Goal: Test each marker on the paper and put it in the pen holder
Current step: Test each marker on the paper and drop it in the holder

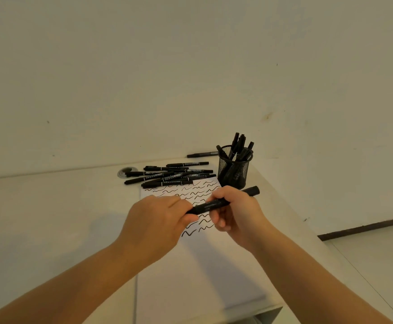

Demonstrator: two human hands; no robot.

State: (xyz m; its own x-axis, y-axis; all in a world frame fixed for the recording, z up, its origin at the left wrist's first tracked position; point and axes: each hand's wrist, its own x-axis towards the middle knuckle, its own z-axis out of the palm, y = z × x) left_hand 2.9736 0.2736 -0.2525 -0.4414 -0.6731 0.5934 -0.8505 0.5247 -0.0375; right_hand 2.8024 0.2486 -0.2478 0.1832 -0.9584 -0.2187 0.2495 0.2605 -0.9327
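Both hands meet at centre frame, above the paper (191, 265). The right hand (235, 213) grips the barrel of a black marker (216, 203), fingers curled round it; the marker's far end sticks out past the knuckles toward the right. The left hand (155, 225) pinches the marker's near end between thumb and fingers. Cannot tell whether the cap is on or off; that end is hidden in the left hand.

The marker is held in the air, tilted, over rows of black squiggles (191, 190) on the upper part of the sheet.

Above the paper, mid-frame: a loose pile of markers (167, 174) lying flat on the white table (50, 206), its near edge overlapping the top of the sheet. Right of the pile, a black mesh pen holder (234, 170) stands upright with several markers in it. One lone pen (201, 154) lies behind, near the wall (191, 66). A round metal grommet (124, 172) sits at the pile's left end.
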